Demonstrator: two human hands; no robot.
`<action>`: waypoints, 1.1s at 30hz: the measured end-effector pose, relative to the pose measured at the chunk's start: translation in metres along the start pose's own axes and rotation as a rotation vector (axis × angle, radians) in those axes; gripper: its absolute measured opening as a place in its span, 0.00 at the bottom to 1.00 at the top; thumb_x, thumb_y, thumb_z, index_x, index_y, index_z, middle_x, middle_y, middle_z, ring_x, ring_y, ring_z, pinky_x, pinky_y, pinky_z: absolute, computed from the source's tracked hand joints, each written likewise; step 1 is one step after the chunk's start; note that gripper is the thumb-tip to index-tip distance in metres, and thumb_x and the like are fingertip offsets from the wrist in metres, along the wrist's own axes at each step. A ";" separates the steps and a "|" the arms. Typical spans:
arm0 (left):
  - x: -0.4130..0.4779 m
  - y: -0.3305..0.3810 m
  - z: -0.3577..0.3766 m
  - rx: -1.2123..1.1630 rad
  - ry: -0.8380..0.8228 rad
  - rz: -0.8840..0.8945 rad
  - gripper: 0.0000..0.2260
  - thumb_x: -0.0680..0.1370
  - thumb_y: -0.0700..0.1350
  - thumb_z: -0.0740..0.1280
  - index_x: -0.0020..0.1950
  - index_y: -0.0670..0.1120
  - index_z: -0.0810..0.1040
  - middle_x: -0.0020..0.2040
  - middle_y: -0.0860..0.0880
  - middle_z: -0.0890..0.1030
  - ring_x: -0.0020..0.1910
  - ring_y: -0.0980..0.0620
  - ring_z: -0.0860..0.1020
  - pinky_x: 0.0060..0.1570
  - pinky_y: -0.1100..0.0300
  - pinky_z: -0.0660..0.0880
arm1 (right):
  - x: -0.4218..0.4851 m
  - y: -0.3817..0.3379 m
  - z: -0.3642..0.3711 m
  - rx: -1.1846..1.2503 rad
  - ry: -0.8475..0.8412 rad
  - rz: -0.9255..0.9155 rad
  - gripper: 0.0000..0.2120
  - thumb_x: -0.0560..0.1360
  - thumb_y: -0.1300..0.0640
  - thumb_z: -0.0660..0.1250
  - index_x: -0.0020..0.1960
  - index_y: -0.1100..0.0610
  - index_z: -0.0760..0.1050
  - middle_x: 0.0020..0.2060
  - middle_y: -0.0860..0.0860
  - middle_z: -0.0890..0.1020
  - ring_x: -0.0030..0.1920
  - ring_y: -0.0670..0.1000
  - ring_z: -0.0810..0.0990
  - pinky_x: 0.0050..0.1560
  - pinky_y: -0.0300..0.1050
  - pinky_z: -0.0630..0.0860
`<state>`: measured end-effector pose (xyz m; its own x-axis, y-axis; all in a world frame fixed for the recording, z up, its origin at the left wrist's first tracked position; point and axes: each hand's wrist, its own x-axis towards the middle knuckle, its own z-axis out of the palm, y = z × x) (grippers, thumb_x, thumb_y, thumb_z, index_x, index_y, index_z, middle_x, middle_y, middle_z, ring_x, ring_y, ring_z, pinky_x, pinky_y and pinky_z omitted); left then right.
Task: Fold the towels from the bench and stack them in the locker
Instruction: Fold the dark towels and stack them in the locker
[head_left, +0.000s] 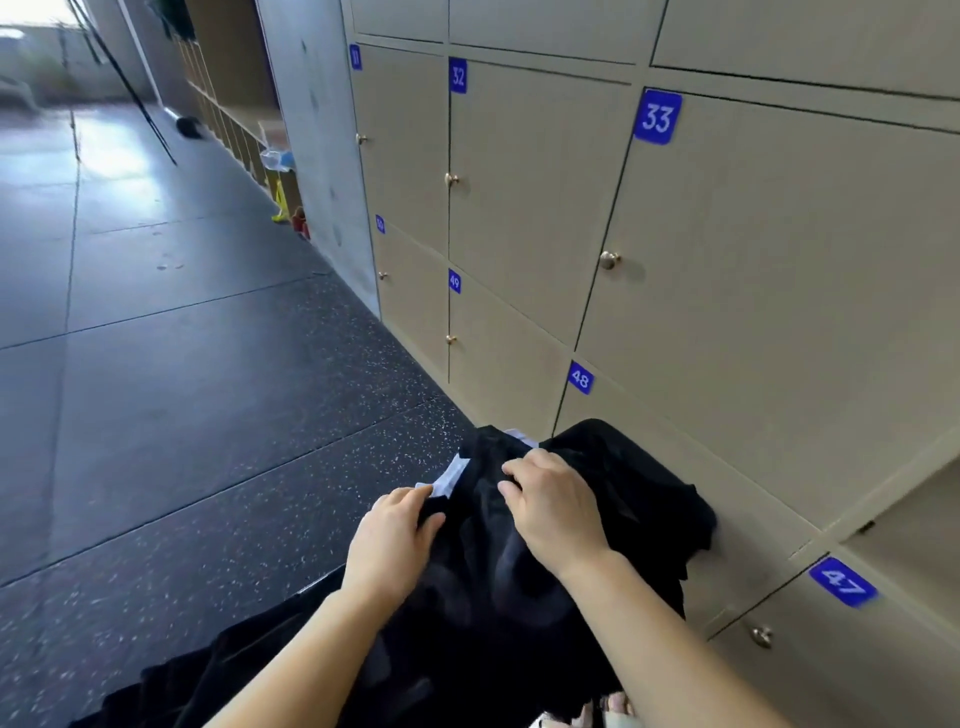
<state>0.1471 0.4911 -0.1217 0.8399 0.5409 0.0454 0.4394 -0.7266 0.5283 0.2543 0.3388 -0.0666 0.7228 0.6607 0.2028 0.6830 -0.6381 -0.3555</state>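
Note:
A black towel (628, 483) lies bunched in front of me, low in the view, with a pale strip (449, 478) showing under its left edge. My left hand (392, 540) pinches the towel's left edge between thumb and fingers. My right hand (556, 506) grips a fold near the towel's top, fingers curled into the cloth. More black fabric (249, 670) spreads toward the lower left over the bench, which is hidden beneath it. An open locker compartment (914, 525) shows at the right edge, just above door 47 (841, 582).
A wall of beige locker doors (779, 291) numbered 32, 33, 48 and 49 fills the right side, each with a small round knob. Dark speckled floor (182, 415) stretches left. Far back stand cubby shelves (234, 124), a tripod and small coloured items.

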 end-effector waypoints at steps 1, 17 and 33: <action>0.005 0.000 0.005 0.000 -0.005 0.005 0.20 0.81 0.51 0.64 0.72 0.48 0.72 0.68 0.51 0.76 0.67 0.49 0.72 0.65 0.58 0.68 | 0.008 0.000 0.004 -0.001 -0.005 0.010 0.13 0.80 0.52 0.59 0.56 0.57 0.78 0.55 0.51 0.78 0.57 0.53 0.74 0.55 0.45 0.71; 0.024 -0.002 0.033 -0.026 -0.002 0.078 0.18 0.79 0.47 0.66 0.69 0.47 0.74 0.65 0.51 0.76 0.63 0.48 0.73 0.64 0.57 0.67 | 0.024 0.015 0.020 0.065 -0.069 0.070 0.06 0.73 0.51 0.69 0.45 0.53 0.79 0.44 0.47 0.79 0.50 0.50 0.75 0.51 0.42 0.71; -0.023 0.147 -0.102 -1.177 -0.243 0.146 0.09 0.81 0.40 0.65 0.59 0.41 0.81 0.52 0.44 0.85 0.50 0.50 0.84 0.49 0.62 0.79 | -0.051 -0.003 -0.165 1.079 0.180 0.208 0.03 0.76 0.66 0.68 0.44 0.60 0.77 0.37 0.53 0.85 0.38 0.49 0.83 0.43 0.43 0.81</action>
<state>0.1598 0.4155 0.0416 0.9510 0.3000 0.0752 -0.1173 0.1247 0.9852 0.2322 0.2417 0.0750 0.8770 0.4579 0.1456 0.1605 0.0065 -0.9870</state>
